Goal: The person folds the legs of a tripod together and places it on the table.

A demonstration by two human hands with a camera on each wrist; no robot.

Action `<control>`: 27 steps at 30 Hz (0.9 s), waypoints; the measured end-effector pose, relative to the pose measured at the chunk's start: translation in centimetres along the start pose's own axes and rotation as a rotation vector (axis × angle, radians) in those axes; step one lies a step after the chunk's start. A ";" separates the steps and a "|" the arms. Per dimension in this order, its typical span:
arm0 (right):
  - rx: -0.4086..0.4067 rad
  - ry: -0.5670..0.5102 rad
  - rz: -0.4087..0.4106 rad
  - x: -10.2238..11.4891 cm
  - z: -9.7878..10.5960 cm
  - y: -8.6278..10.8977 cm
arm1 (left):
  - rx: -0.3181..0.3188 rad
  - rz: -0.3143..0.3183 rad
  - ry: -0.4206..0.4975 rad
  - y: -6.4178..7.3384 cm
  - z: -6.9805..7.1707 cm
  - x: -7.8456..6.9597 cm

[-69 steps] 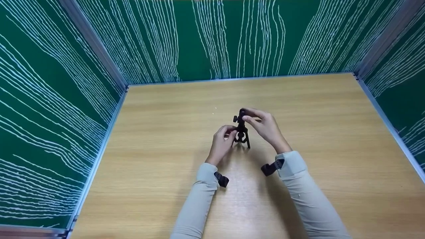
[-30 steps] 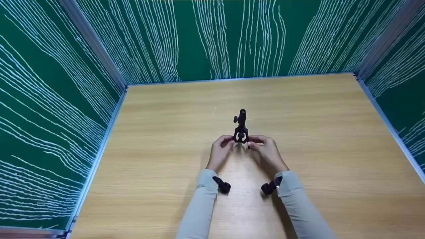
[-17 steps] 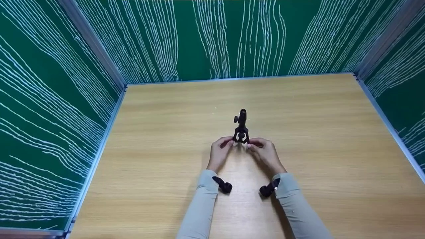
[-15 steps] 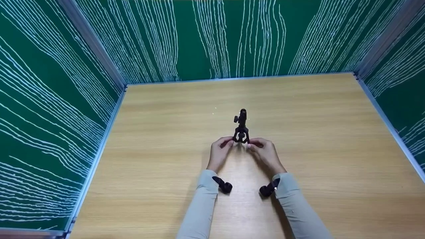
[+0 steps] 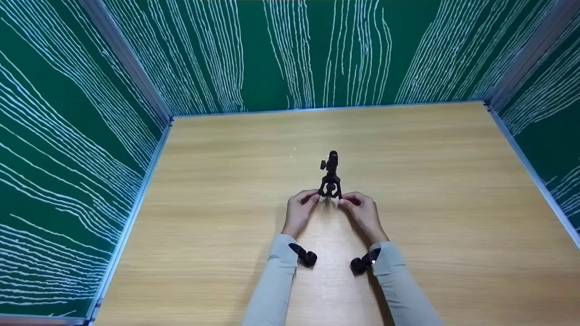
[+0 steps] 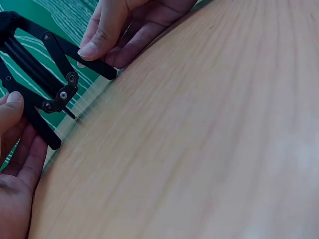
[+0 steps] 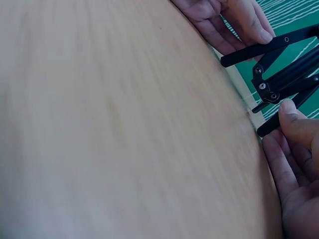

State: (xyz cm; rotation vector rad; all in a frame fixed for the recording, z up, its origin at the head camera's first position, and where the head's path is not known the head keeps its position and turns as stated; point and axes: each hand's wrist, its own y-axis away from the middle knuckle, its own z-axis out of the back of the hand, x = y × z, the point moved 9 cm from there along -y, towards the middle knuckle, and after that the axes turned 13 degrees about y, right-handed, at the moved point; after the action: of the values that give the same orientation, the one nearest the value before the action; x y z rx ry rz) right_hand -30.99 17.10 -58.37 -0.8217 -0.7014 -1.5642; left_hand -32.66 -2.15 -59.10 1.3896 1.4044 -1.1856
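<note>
A small black tripod (image 5: 332, 170) stands upright on the table, its legs spread and joined by hinged braces. My left hand (image 5: 300, 210) pinches one leg near its foot between thumb and fingers. On the other side, my right hand (image 5: 364, 213) pinches another leg the same way. Close up in the left wrist view, the tripod's legs (image 6: 42, 127) and riveted braces show between both hands. In the right wrist view the right thumb lies on a leg (image 7: 271, 122). A knob sticks out at the left of the tripod's upper part.
The wooden table (image 5: 217, 181) is ringed at the back and sides by green panels (image 5: 253, 54) with white wavy lines, set in metal frames (image 5: 136, 59). Tiny white specks lie behind the tripod. Black wrist cameras (image 5: 308, 258) hang inside both sleeves.
My right hand has come down from the tripod's top to a leg, and my left hand has dropped from the middle to the opposite leg. Over the last half second the hands barely move.
</note>
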 end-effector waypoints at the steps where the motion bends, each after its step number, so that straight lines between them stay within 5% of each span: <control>1: -0.009 -0.004 0.005 0.0 0.0 0.0 | -0.003 0.008 0.000 0.0 0.0 0.0; 10: -0.011 -0.024 -0.014 0.0 0.0 0.2 | -0.011 0.007 -0.013 0.8 -0.5 -1.7; 16: -0.009 -0.021 -0.029 0.0 0.0 0.2 | -0.009 0.000 -0.037 0.1 -0.1 -0.3; 27: -0.002 0.013 -0.045 0.0 -0.2 -0.1 | -0.025 0.000 -0.046 0.0 0.1 -0.2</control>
State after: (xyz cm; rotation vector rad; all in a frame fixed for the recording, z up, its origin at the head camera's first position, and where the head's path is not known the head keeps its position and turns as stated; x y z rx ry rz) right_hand -31.15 16.96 -58.47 -0.8020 -0.7135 -1.6100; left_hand -32.67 -2.27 -58.96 1.3368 1.3827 -1.1895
